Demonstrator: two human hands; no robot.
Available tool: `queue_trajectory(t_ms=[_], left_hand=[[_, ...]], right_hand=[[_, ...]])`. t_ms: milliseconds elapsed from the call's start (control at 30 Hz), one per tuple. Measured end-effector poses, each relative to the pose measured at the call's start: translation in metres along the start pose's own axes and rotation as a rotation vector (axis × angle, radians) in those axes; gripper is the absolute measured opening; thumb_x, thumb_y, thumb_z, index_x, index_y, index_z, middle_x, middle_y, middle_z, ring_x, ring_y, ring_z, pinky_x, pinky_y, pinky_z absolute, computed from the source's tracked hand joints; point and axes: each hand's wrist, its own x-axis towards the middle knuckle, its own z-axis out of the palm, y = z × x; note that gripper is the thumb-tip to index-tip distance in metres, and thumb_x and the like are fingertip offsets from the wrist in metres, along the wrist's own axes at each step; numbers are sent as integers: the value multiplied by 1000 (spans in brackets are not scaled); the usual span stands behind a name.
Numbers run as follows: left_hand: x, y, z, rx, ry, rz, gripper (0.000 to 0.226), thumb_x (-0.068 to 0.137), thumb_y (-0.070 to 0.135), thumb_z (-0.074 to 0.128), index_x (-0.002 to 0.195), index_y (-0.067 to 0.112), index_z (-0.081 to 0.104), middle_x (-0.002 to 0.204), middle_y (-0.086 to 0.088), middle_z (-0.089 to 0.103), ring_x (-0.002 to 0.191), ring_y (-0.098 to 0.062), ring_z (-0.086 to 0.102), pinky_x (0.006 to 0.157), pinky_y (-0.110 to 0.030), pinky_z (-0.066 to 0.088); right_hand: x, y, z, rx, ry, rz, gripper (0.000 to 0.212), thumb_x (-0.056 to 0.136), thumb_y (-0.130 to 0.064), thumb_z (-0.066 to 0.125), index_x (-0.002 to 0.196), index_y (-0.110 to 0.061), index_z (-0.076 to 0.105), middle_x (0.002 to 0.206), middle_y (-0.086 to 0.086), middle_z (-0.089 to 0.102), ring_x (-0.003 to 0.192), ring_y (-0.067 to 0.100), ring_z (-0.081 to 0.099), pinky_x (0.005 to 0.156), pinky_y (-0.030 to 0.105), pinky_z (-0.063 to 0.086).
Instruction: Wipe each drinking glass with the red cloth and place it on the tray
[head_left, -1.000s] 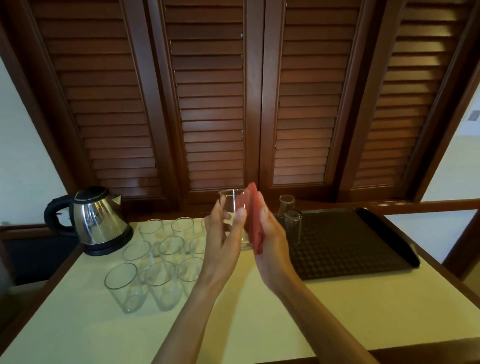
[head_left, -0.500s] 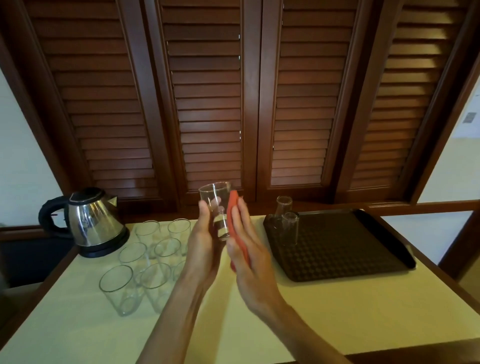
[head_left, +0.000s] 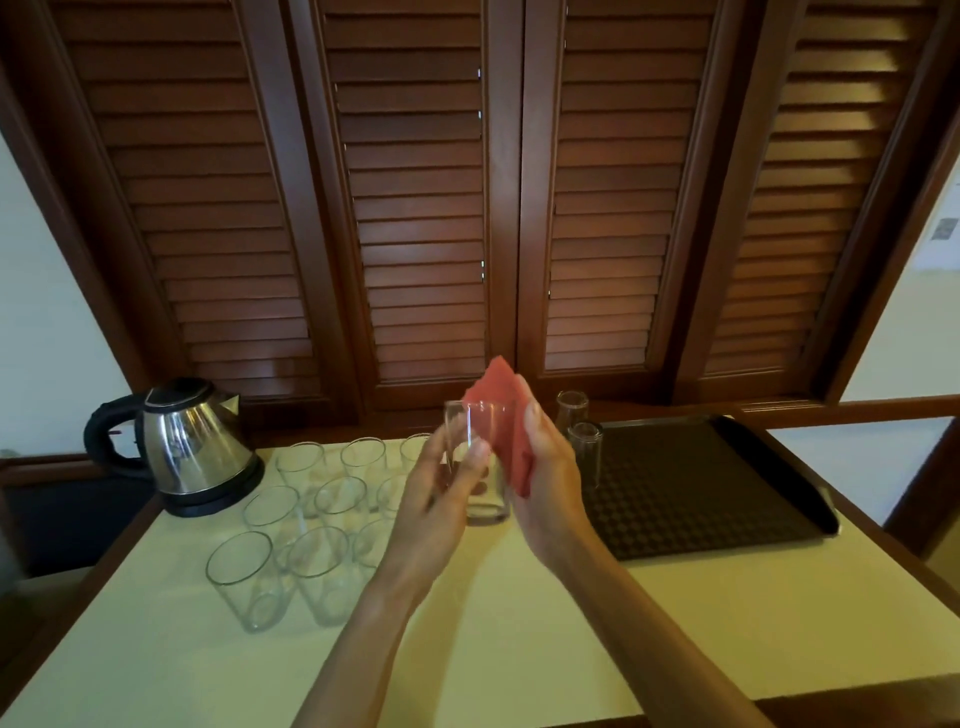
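The left hand grips a clear drinking glass, held upright above the tabletop, thumb across the near wall and fingers curled round the far side, seen only dimly through the glass. The right hand holds a folded red cloth flat against the glass's right side, thumb on the cloth's outer face; its fingers are hidden behind the cloth, so their lie cannot be told. The cloth's upper corner stands above the rim, and part of it shows through the glass.

Left of the hands, a cluster of empty glasses stands upright on the tabletop in rows. The left forearm covers the right-hand members of each row, so the full count cannot be made out. Beyond them, near the back left corner, sits a steel electric kettle with a black handle.

Right of the hands lies a dark textured tray. Two glasses stand at its back left corner, close together and partly screened by the right hand; whether they stand mouth up or down is unclear. The rest of the tray surface is bare. Its right rim lies near the tabletop's right edge. Open tabletop runs from the forearms to the near edge. Louvred wooden shutters close the back.
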Motion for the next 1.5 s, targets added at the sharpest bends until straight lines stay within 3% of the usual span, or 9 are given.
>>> queue_trajectory(t_ms=[167, 367, 600, 667, 767, 933, 1133, 1267, 1500], left_hand=[[15, 10, -9, -125, 102, -58, 46, 96, 52, 56, 133, 28, 66, 121, -1, 76, 112, -20, 72, 92, -37, 59], [6, 7, -5, -117, 32, -133, 31, 81, 32, 73, 112, 32, 74, 88, 15, 76, 81, -4, 71, 74, -25, 60], [27, 23, -21, -257, 164, -204, 45, 66, 26, 83, 108, 12, 75, 91, -8, 77, 86, -24, 71, 77, -40, 62], [30, 21, -19, -329, 249, -125, 53, 69, 22, 81, 119, 10, 70, 104, -13, 75, 93, -27, 72, 80, -38, 61], [22, 11, -9, -334, 349, -44, 61, 74, 9, 83, 131, 16, 61, 124, -6, 71, 103, -30, 74, 78, -31, 61], [22, 14, -3, -380, 383, 16, 60, 78, 1, 83, 131, 9, 57, 122, -9, 68, 77, -14, 78, 73, -33, 62], [24, 17, -2, -335, 321, 52, 60, 73, 10, 84, 128, 12, 59, 112, 2, 74, 95, -22, 77, 73, -30, 63], [32, 17, -5, -389, 381, 88, 57, 78, 4, 83, 128, 14, 59, 114, 2, 71, 93, -19, 76, 75, -32, 62], [27, 11, -4, -269, 249, 173, 74, 67, 12, 89, 132, 17, 54, 130, -8, 65, 120, -27, 70, 101, -39, 58]], right_hand=[[-22, 17, 10, 5, -64, 54, 42, 107, -40, 39, 147, -29, 48, 141, -5, 61, 135, 12, 53, 117, 44, 38], [-1, 3, 1, -64, -41, 62, 48, 102, -47, 43, 149, -36, 46, 141, -4, 62, 133, 14, 55, 116, 47, 39], [-25, 17, 2, -80, -73, 54, 50, 99, -48, 44, 148, -38, 47, 143, 3, 59, 133, 21, 53, 108, 35, 47], [-34, 19, 7, 29, -28, 70, 47, 100, -50, 48, 144, -36, 52, 137, 13, 62, 129, 37, 55, 107, 49, 48], [-32, 10, 9, 157, 64, 114, 37, 104, -36, 44, 135, -24, 59, 132, 5, 68, 127, 22, 61, 107, 38, 49], [-27, 12, 14, 192, 118, 103, 48, 101, -45, 46, 145, -26, 53, 138, 2, 64, 133, 22, 56, 116, 48, 38], [-11, 7, 7, 268, 116, 83, 46, 105, -39, 38, 148, -26, 49, 133, 25, 60, 133, 41, 51, 118, 55, 34], [-20, 11, 17, 298, 60, 144, 42, 110, -30, 29, 140, -18, 55, 132, 8, 67, 128, 23, 60, 106, 38, 49], [-13, 1, 15, 639, 176, 391, 48, 106, -36, 33, 136, -7, 56, 127, 20, 68, 123, 30, 62, 102, 38, 49]])
